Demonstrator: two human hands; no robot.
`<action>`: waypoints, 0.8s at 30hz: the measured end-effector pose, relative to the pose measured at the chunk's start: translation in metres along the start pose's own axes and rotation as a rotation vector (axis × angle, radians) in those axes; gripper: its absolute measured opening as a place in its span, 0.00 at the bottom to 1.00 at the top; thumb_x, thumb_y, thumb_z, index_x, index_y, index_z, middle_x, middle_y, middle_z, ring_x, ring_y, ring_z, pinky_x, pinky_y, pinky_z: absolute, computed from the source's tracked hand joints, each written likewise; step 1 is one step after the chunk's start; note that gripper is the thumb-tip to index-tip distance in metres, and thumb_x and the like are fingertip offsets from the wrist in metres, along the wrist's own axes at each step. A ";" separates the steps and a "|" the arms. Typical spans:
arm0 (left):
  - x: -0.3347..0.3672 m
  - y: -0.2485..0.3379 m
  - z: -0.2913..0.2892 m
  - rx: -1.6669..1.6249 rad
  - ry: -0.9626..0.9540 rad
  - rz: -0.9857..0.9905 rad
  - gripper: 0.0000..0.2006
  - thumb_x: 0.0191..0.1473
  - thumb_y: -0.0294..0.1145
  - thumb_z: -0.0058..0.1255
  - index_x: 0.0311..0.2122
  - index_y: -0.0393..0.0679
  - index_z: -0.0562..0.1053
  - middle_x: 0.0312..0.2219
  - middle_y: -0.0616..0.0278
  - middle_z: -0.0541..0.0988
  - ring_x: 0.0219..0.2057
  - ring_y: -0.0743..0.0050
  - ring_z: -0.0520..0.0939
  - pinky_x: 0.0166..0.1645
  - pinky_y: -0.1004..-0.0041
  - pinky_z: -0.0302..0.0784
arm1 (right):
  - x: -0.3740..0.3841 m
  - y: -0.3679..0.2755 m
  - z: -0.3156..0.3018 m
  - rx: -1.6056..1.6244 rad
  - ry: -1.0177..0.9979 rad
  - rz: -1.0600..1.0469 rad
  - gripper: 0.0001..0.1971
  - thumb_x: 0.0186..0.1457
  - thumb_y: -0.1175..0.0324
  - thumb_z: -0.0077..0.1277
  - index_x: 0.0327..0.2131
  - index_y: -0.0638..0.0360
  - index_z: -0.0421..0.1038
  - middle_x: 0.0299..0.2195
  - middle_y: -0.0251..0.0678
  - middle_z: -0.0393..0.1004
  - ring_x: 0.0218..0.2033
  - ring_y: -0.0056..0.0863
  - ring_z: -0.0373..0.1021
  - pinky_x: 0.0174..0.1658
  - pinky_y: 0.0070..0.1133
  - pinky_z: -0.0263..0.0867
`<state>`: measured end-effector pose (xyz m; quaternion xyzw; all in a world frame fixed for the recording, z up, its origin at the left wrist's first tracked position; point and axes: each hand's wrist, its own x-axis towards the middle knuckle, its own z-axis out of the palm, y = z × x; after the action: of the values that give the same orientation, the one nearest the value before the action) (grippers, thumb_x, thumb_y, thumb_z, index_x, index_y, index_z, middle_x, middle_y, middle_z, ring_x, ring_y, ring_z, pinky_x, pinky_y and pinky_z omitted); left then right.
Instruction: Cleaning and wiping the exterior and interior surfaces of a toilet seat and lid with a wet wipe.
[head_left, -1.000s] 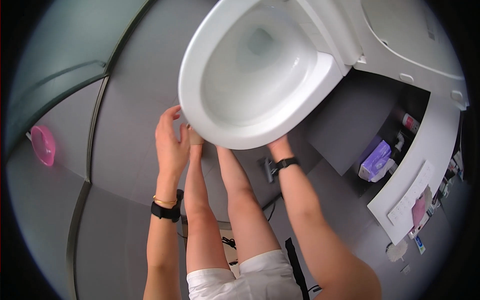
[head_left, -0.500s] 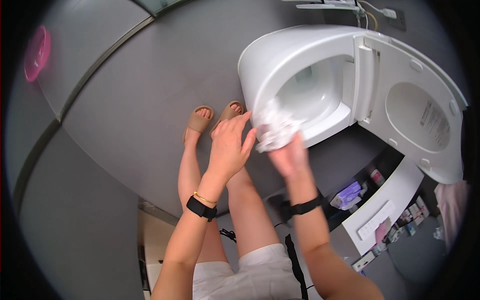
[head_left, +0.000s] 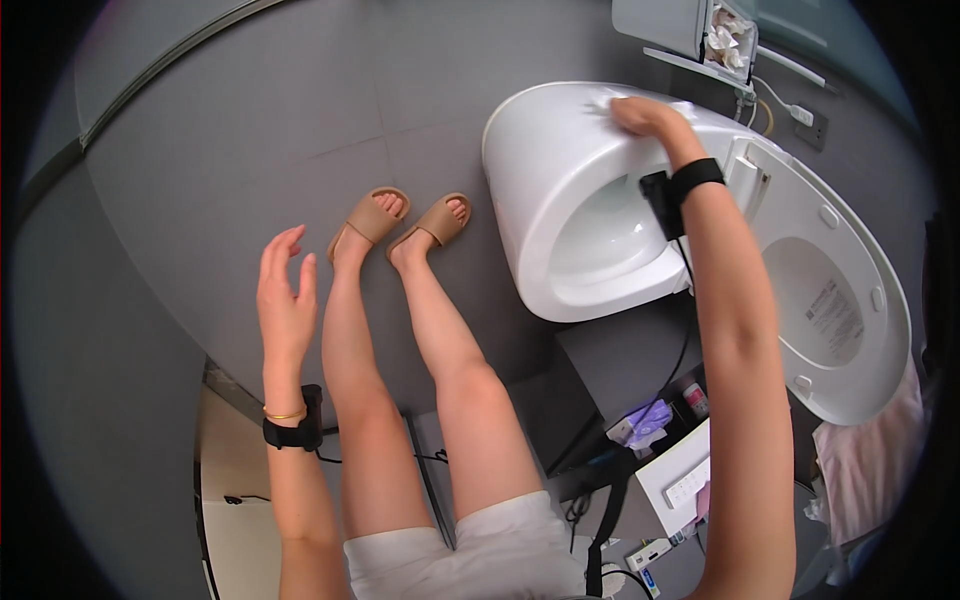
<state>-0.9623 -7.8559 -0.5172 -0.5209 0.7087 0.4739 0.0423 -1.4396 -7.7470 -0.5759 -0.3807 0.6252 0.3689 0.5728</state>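
Observation:
A white toilet (head_left: 545,145) stands at the right, its seat and lid (head_left: 822,300) raised. My right hand (head_left: 645,116) reaches over the bowl to the outer far side, its fingers closed against the white surface. Bits of a crumpled white tissue (head_left: 600,104) show beside the fingers; most of it is hidden under the hand, and white blends into white there. My left hand (head_left: 286,305) hangs in the air over the grey floor, left of my legs, with fingers apart and slightly bent, holding nothing. Black bands circle both wrists.
An open bin (head_left: 728,45) with crumpled paper sits at the top right, near a white plug (head_left: 801,115). Below the toilet are a purple packet (head_left: 648,425) and a white shelf (head_left: 655,485). A pink cloth (head_left: 870,455) hangs at the right. My sandalled feet (head_left: 375,215) are left of the toilet.
My right hand has gone from the bowl's near front rim to its outer far side with the tissue. My left hand has drawn away to the left. The view has shifted, bringing the bin in.

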 end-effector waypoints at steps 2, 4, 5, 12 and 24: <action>0.003 0.008 0.007 -0.064 0.009 -0.006 0.16 0.55 0.27 0.45 0.50 0.43 0.68 0.46 0.58 0.71 0.43 0.64 0.75 0.47 0.69 0.71 | 0.044 0.020 0.029 -0.015 0.057 -0.212 0.18 0.53 0.68 0.35 0.40 0.67 0.73 0.43 0.50 0.73 0.47 0.42 0.69 0.47 0.33 0.65; -0.010 -0.007 -0.007 -0.029 0.000 -0.042 0.16 0.54 0.27 0.46 0.50 0.43 0.68 0.49 0.57 0.69 0.44 0.64 0.75 0.47 0.68 0.71 | 0.028 -0.098 0.054 -0.135 0.126 -0.081 0.15 0.49 0.62 0.43 0.38 0.48 0.77 0.47 0.43 0.72 0.48 0.40 0.69 0.52 0.36 0.59; -0.013 -0.006 -0.010 -0.034 0.013 -0.039 0.16 0.54 0.27 0.46 0.50 0.43 0.68 0.49 0.57 0.69 0.44 0.64 0.75 0.47 0.68 0.71 | 0.008 -0.139 0.067 -0.361 0.237 -0.196 0.15 0.47 0.63 0.48 0.38 0.51 0.78 0.37 0.39 0.77 0.37 0.32 0.75 0.41 0.30 0.69; -0.016 0.012 -0.010 -0.067 0.087 -0.047 0.17 0.55 0.28 0.45 0.51 0.43 0.68 0.56 0.54 0.60 0.46 0.60 0.73 0.49 0.65 0.69 | -0.073 -0.181 0.111 -0.690 0.062 -0.310 0.21 0.55 0.56 0.38 0.45 0.55 0.74 0.52 0.38 0.68 0.62 0.42 0.50 0.64 0.39 0.33; -0.020 -0.004 0.009 -0.009 -0.002 -0.140 0.16 0.56 0.27 0.44 0.51 0.43 0.67 0.55 0.57 0.61 0.48 0.62 0.72 0.51 0.67 0.69 | -0.004 0.135 -0.003 -0.140 -0.055 0.167 0.16 0.57 0.64 0.34 0.38 0.62 0.70 0.38 0.43 0.74 0.43 0.40 0.70 0.52 0.44 0.56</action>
<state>-0.9541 -7.8354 -0.5135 -0.5688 0.6684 0.4736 0.0739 -1.5620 -7.6904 -0.5679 -0.3561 0.6113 0.4685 0.5291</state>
